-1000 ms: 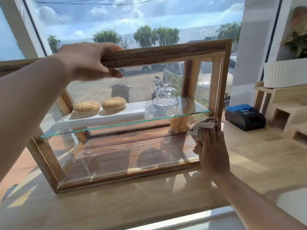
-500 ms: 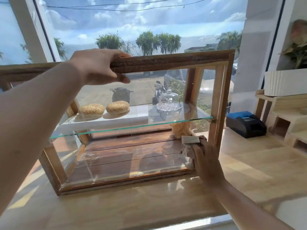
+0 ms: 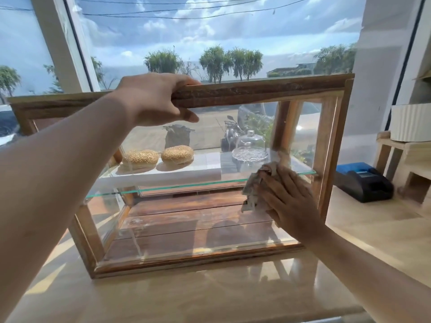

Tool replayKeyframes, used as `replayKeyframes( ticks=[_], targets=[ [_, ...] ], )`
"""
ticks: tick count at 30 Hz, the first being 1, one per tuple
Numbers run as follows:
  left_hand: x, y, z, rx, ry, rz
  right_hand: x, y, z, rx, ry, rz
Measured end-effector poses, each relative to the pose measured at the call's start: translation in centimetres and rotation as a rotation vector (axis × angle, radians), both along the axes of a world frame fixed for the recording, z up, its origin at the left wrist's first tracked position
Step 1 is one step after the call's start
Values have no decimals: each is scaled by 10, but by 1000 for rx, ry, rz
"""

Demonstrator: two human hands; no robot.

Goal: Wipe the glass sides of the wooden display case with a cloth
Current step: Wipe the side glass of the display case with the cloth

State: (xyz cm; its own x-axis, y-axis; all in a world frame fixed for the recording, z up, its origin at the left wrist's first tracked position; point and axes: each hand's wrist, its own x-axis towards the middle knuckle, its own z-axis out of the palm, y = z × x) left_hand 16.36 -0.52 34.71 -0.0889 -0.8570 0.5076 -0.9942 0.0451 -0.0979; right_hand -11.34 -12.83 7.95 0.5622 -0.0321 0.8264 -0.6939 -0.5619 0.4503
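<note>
My right hand [image 3: 288, 199], fingers flat, presses the cloth [image 3: 253, 194] on the front glass of the display case [image 3: 256, 92], right of centre, having climbed from the lower corner (that strip looks nearly done). My left hand [image 3: 154, 100] grips the top rail.

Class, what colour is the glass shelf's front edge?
Green; the glass shelf's front edge shows best in the head view.
</note>
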Motion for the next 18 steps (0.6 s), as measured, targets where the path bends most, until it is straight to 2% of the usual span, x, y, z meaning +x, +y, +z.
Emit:
replayKeyframes(
  ticks=[4, 8, 10, 11, 15, 18],
  targets=[
    [-2, 0, 1, 6, 4, 10, -14, -11, 39, 122, -300, -46],
    [-4, 1, 1, 9, 1, 21, 57, -1, 95, 128, -611, 17],
    [-4, 0, 1, 14, 1, 18, 90, 11, 97, 125, -684, 31],
    [-3, 0, 1, 9, -2, 25, 106, 19, 91, 112, -638, 59],
    [-1, -1, 0, -1, -28, 55, 149, 40, 59, 44, -224, 176],
    [-2, 1, 1, 4, -7, 54, 143, 33, 47, -19, -75, 168]
  ],
)
